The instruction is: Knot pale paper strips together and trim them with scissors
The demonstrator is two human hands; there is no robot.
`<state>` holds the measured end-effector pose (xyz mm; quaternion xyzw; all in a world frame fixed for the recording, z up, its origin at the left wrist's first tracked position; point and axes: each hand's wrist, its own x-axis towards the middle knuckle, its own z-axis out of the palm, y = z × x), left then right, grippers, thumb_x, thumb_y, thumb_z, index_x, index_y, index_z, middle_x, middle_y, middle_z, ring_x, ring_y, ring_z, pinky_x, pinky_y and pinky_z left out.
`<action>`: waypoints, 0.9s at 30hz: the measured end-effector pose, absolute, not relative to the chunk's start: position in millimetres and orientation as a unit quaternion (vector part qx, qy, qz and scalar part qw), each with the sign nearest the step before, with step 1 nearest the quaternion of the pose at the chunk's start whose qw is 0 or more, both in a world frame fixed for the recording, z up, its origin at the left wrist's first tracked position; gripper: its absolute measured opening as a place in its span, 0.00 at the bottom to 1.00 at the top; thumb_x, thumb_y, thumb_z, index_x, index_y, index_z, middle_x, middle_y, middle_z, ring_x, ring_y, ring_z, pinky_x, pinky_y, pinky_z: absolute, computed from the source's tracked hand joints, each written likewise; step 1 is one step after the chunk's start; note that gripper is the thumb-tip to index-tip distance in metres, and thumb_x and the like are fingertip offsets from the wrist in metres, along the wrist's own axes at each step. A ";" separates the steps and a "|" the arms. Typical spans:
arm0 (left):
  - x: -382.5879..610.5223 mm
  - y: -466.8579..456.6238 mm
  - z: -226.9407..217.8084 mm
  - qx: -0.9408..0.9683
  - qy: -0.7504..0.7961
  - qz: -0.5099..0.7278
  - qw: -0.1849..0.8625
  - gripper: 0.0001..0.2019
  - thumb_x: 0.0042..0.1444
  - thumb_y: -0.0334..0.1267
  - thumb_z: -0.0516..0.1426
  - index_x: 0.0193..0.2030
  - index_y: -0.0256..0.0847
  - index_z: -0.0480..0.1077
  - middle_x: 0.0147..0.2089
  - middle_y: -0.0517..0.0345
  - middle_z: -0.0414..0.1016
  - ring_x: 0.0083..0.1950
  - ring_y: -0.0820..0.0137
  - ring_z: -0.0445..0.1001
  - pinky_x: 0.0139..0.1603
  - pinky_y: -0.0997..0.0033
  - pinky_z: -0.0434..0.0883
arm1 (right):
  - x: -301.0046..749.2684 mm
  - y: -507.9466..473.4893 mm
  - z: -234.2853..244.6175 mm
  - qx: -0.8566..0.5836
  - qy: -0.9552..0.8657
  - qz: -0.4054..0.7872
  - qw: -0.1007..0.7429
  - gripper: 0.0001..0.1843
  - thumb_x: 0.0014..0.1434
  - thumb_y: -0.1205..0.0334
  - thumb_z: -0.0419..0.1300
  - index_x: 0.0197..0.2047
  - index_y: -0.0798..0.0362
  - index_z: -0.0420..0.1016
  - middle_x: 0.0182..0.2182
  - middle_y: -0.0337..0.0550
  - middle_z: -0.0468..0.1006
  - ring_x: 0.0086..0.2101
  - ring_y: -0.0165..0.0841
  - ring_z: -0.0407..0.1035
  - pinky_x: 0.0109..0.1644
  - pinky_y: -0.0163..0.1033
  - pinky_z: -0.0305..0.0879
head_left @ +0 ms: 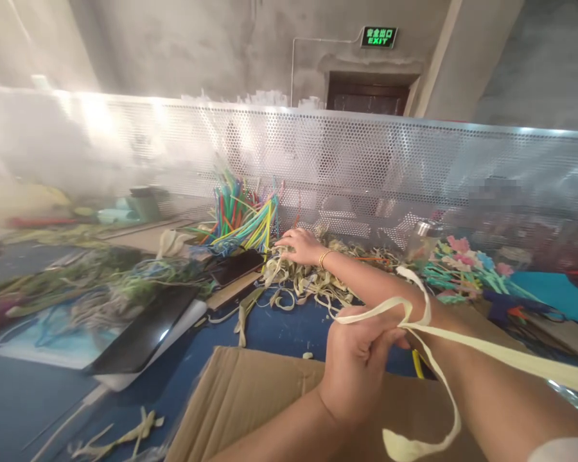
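My left hand (359, 350) is closed in a fist in front of my right forearm. From it runs a pale yellow fabric strip (501, 353), one end trailing off the right edge, another curling down over a cardboard sheet (255, 375). Farther off, my right hand (301, 247), with a gold bracelet (324, 258) at the wrist, reaches out with its fingers extended. It is at the left part of a heap of tangled pale strips (289, 279); whether the fingertips touch the heap I cannot tell.
A bundle of colourful stems (245, 215) stands behind the heap, before a perforated metal partition (347, 167). To the right are pink and blue craft flowers (467, 256) and a bottle (422, 239). A dark tablet-like panel (142, 333) and loose fibres (96, 311) lie left.
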<state>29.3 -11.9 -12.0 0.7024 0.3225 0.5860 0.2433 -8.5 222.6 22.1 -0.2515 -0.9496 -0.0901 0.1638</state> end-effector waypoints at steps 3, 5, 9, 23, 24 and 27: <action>29.1 -7.9 -14.3 0.686 0.322 0.594 0.268 0.15 0.64 0.39 0.52 0.29 0.39 0.74 0.29 0.60 0.75 0.33 0.73 0.71 0.42 0.75 0.65 | -11.2 222.8 8.6 -0.260 -0.954 -0.109 0.101 0.27 0.53 0.48 0.63 0.57 0.41 0.71 0.61 0.47 0.62 0.56 0.47 0.59 0.58 0.50 0.55; 29.7 -5.9 -16.3 0.674 0.327 0.599 0.282 0.16 0.64 0.40 0.52 0.29 0.39 0.74 0.29 0.60 0.75 0.32 0.74 0.71 0.41 0.75 0.65 | -2.0 227.8 4.5 -0.281 -0.951 -0.114 0.058 0.24 0.53 0.55 0.63 0.54 0.43 0.73 0.59 0.48 0.64 0.54 0.45 0.63 0.55 0.48 0.58; 31.5 -6.4 -17.4 0.667 0.331 0.596 0.299 0.15 0.64 0.39 0.52 0.29 0.38 0.74 0.29 0.59 0.75 0.33 0.74 0.71 0.40 0.76 0.65 | 36.3 243.1 13.9 -0.332 -0.933 -0.137 0.014 0.16 0.53 0.69 0.58 0.45 0.49 0.76 0.49 0.47 0.72 0.48 0.39 0.67 0.50 0.39 0.61; 32.3 -13.0 -12.5 0.686 0.343 0.580 0.273 0.16 0.64 0.38 0.51 0.29 0.39 0.75 0.28 0.60 0.74 0.32 0.74 0.70 0.38 0.77 0.64 | 102.3 239.9 85.3 -0.524 -0.835 -0.157 0.067 0.24 0.54 0.64 0.59 0.55 0.40 0.72 0.56 0.47 0.70 0.53 0.47 0.63 0.55 0.54 0.56; 31.8 -13.4 -11.6 0.688 0.340 0.581 0.270 0.16 0.64 0.38 0.51 0.29 0.39 0.75 0.28 0.60 0.74 0.32 0.74 0.70 0.39 0.77 0.64 | 94.3 234.8 88.4 -0.506 -0.836 -0.178 0.115 0.22 0.55 0.66 0.58 0.54 0.42 0.74 0.55 0.47 0.71 0.53 0.47 0.62 0.55 0.53 0.55; 29.9 -14.1 -9.4 0.686 0.330 0.593 0.261 0.15 0.64 0.38 0.51 0.29 0.40 0.74 0.30 0.60 0.75 0.34 0.74 0.71 0.42 0.76 0.65 | 63.1 218.1 88.5 -0.400 -0.863 -0.217 0.220 0.15 0.59 0.66 0.55 0.45 0.46 0.79 0.50 0.46 0.75 0.50 0.43 0.62 0.54 0.49 0.53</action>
